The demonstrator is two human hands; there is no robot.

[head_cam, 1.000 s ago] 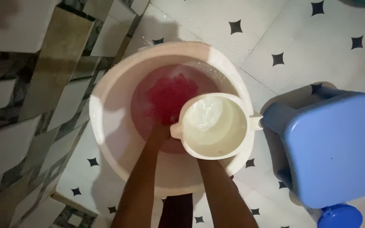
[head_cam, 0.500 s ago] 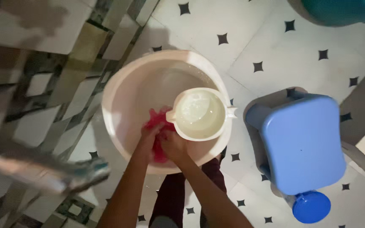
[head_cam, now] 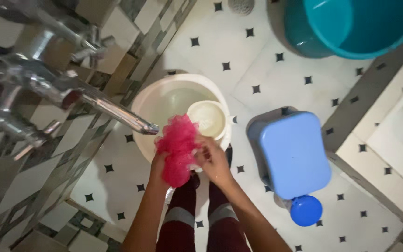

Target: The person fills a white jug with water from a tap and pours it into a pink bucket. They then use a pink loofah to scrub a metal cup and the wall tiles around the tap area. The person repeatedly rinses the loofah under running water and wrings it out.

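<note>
Head view: both hands, left (head_cam: 158, 164) and right (head_cam: 213, 159), clutch a pink sponge (head_cam: 178, 145) above the basin (head_cam: 151, 101), letting drips fall inside.

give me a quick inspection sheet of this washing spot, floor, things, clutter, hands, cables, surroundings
surface: white tiled floor with small black diamond marks; a round drain at the top edge.
job's things: pink mesh bath sponge held up over the cream round plastic basin; a cream plastic jug sits inside the basin.
clutter: blue plastic stool, blue round lid beside it, teal plastic bucket at top right.
hands: left hand grips the sponge from below; right hand holds its right side.
cables: nothing seen.
surroundings: chrome tap spout reaching over the basin, patterned wall tiles on the left, a raised white tiled step on the right.
</note>
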